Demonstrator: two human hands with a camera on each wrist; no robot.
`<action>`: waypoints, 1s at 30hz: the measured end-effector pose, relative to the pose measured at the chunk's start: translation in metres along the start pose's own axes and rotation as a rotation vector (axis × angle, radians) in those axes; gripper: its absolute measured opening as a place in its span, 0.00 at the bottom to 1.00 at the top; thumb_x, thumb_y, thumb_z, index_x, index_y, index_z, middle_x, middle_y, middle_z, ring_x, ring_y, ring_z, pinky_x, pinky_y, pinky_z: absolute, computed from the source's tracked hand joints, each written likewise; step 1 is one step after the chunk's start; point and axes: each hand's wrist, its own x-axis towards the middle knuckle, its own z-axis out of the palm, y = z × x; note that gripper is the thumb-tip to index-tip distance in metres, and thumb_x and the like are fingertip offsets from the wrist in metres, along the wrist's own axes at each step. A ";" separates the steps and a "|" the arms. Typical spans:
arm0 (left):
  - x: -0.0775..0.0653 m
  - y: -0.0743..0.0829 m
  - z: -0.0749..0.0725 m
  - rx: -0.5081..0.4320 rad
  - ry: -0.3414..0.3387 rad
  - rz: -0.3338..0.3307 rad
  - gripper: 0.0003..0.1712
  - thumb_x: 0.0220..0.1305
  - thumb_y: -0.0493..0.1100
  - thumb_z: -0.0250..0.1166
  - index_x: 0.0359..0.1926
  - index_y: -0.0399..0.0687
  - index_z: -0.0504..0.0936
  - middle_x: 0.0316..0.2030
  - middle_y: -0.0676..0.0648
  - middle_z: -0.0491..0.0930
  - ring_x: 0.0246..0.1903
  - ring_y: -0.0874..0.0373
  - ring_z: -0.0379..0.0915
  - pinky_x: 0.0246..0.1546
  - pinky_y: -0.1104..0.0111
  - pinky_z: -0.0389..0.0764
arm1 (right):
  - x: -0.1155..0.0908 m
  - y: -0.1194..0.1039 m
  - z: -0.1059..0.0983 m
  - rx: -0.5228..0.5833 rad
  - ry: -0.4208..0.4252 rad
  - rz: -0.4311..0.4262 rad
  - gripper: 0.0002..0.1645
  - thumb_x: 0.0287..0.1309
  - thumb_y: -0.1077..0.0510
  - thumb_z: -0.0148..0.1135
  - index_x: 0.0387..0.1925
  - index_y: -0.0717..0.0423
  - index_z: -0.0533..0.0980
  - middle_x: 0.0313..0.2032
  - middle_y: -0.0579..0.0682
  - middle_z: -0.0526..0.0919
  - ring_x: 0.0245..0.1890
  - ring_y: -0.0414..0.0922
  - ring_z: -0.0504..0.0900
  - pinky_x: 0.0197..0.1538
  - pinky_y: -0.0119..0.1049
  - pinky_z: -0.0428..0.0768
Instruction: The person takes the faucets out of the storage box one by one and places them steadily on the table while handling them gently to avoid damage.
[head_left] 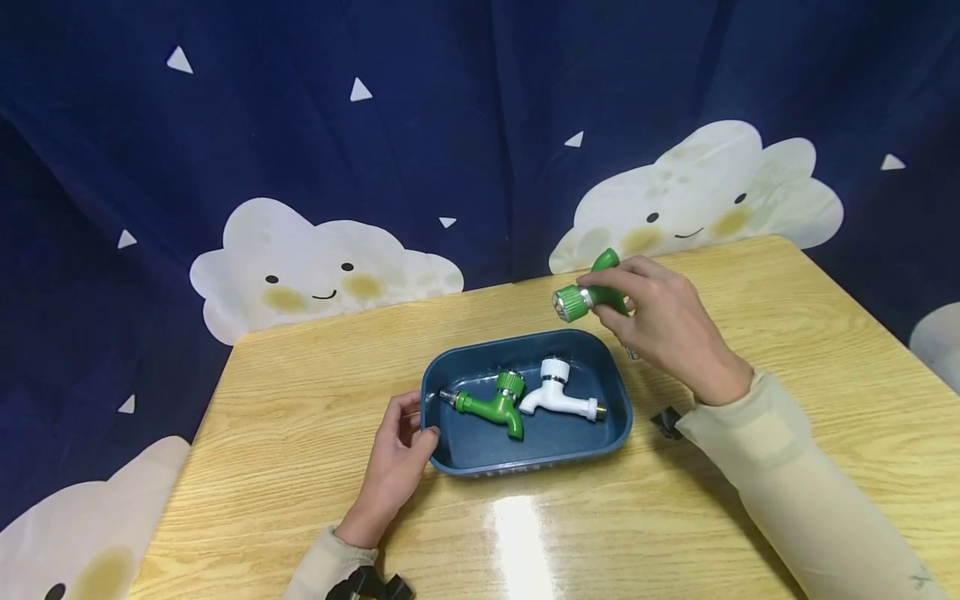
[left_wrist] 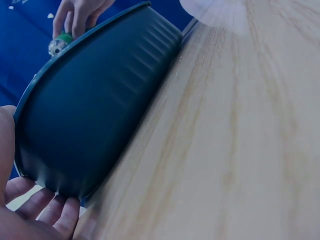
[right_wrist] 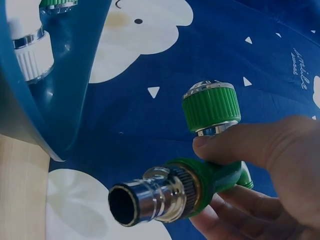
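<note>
My right hand [head_left: 663,321] pinches a green faucet [head_left: 607,292] above the back right of a dark blue plastic bin. In the right wrist view the thumb presses this faucet's body below its ribbed green knob [right_wrist: 211,107], and its chrome hose end [right_wrist: 150,197] points toward the camera. My left hand [head_left: 397,458] grips the left end of the bin [head_left: 525,464], thumb over the rim and fingers against the outer wall. Inside the bin lie another green faucet [head_left: 491,408], chrome end to the left, and a white faucet [head_left: 558,398] with a brass-coloured end to the right.
The bin stands on a light wood-grain table [head_left: 300,433]. Behind the table hangs a dark blue curtain [head_left: 420,150] printed with smiling clouds and small white triangles. Black straps [head_left: 667,422] show near both wrists.
</note>
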 end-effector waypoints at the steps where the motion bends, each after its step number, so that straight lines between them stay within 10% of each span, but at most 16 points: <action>1: 0.000 0.000 0.000 0.000 0.000 0.002 0.28 0.66 0.32 0.59 0.67 0.44 0.70 0.59 0.39 0.76 0.57 0.48 0.77 0.50 0.77 0.80 | 0.000 0.000 0.000 0.000 -0.004 0.004 0.23 0.52 0.68 0.75 0.51 0.50 0.87 0.42 0.59 0.87 0.37 0.52 0.85 0.37 0.49 0.85; 30: 0.000 -0.001 0.000 0.002 0.002 -0.002 0.28 0.67 0.32 0.59 0.67 0.44 0.70 0.59 0.39 0.76 0.57 0.48 0.76 0.50 0.77 0.79 | 0.001 0.019 0.011 -0.038 -0.056 0.050 0.21 0.53 0.66 0.75 0.50 0.51 0.87 0.43 0.61 0.88 0.36 0.53 0.84 0.35 0.46 0.79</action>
